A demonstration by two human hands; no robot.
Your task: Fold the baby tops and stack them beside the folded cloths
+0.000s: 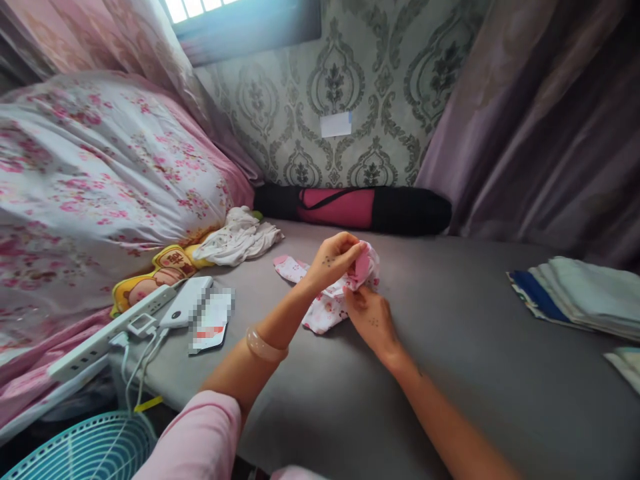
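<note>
We obs. the floral garment [326, 315] mid-bed, part lifted in both hands, rest lying loose on the grey bed [460, 373]. Left hand [337, 259] pinches its pink edge; right hand [373, 321] pinches the bunched cloth just nearer, fingertips partly hidden. Status in our judgement: partway, garment bunched, neither flat nor folded yet. Add'l: white cloth [243, 237] far left, crumpled, untouched; folded cloths [593, 287] stacked at right, apart w/ no hand contact

The left hand [334, 260] partly hides the flower-print cloth [324, 315].
</note>
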